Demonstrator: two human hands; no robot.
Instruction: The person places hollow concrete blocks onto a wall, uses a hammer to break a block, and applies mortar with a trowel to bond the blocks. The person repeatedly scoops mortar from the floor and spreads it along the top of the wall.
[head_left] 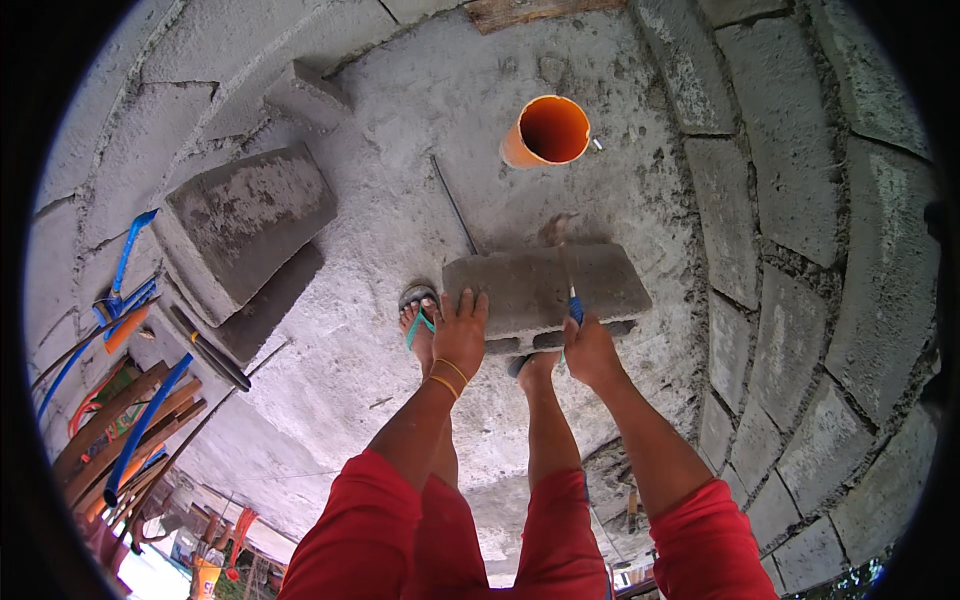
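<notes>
A grey hollow concrete block (530, 290) lies on its side on the floor in front of my feet, its cavities facing me. My left hand (461, 330) rests on the block's left end with fingers stretched out and spread. Closed round the blue grip of a hammer (573, 290) is my right hand (592, 350), at the block's near edge. The hammer's shaft reaches over the block's top, and its head is smeared by motion near the far edge. A thin metal rod (455, 205) lies on the floor beyond the block's left end.
An orange pipe section (553, 132) stands upright beyond the block. More concrete blocks (250, 225) are stacked at the left, near blue pipes (148, 430) and wooden boards (120, 420). A block wall (790, 240) curves along the right. My sandalled foot (418, 315) is close to the block.
</notes>
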